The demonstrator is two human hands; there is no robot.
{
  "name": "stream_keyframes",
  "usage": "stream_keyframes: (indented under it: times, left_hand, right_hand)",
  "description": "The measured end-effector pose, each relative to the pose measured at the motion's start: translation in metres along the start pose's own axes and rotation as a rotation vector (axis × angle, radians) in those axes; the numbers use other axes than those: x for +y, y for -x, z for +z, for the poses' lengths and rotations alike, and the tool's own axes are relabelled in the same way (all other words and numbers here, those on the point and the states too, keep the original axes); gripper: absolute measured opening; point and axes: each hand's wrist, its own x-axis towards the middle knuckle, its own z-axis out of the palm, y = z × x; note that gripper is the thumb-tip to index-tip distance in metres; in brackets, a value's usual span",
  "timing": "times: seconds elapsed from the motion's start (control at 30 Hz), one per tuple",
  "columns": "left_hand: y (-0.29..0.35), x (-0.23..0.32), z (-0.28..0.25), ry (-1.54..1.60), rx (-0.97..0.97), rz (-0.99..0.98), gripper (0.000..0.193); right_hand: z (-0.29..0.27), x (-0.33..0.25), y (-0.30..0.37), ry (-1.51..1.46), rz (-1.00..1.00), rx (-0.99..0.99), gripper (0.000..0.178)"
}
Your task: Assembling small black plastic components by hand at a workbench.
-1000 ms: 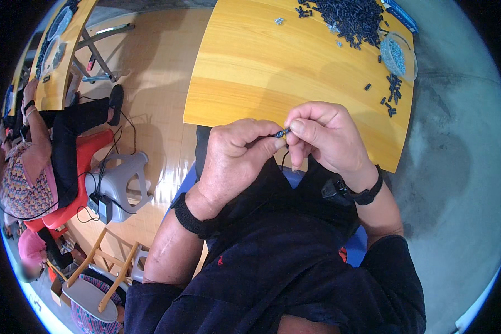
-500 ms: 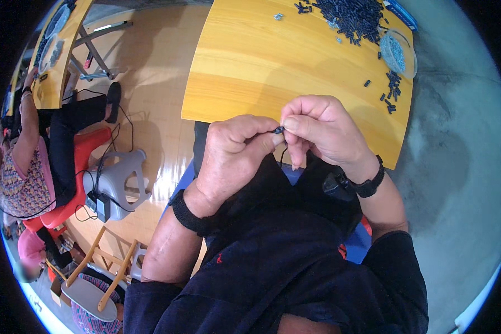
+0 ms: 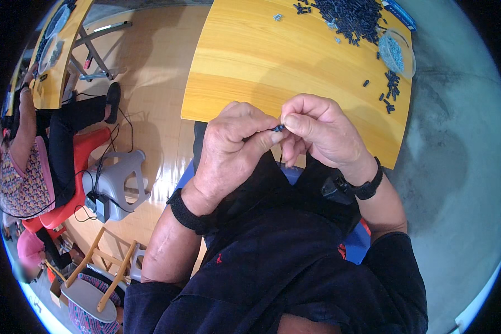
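My left hand (image 3: 236, 142) pinches a small black plastic piece (image 3: 278, 128) between thumb and forefinger, just off the near edge of the yellow wooden table (image 3: 250, 61). Meeting it from the other side, my right hand (image 3: 323, 125) is closed at the fingertips against the piece's right end. Whether those right fingertips also hold a tiny part is hidden. A heap of similar black pieces (image 3: 350, 19) covers the table's far right. Beside the heap stands a clear round tub (image 3: 394, 53) of small light-blue parts, with several black pieces (image 3: 392, 83) scattered nearer to me.
A small pile of silvery bits (image 3: 278, 17) lies on the far table, and a blue box (image 3: 399, 14) sits at its far right corner. To the left are a grey stool (image 3: 114, 183) with cables, a red chair (image 3: 89, 167) and a seated person (image 3: 30, 172) at another table.
My left hand has tilted slightly, its knuckles shifting up and to the right. The lower fingers of my right hand have curled in. Both hands stay together at the black piece.
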Motion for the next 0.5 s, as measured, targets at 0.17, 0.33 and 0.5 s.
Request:
stream_keyframes:
  times: [0.17, 0.33, 0.5]
  left_hand:
    - [0.0006, 0.0026, 0.0028, 0.019, 0.014, -0.025, 0.011]
    - [-0.0007, 0.0039, 0.0004, -0.069, 0.030, 0.031, 0.010]
    - [-0.0009, 0.0054, -0.0005, -0.039, 0.041, 0.004, 0.010]
  right_hand:
    - [-0.0003, -0.0020, 0.0016, 0.010, 0.050, -0.009, 0.017]
    - [0.0026, 0.0018, -0.0009, -0.024, 0.015, -0.007, 0.017]
    - [0.0025, 0.0041, -0.0027, -0.079, -0.002, -0.033, 0.018]
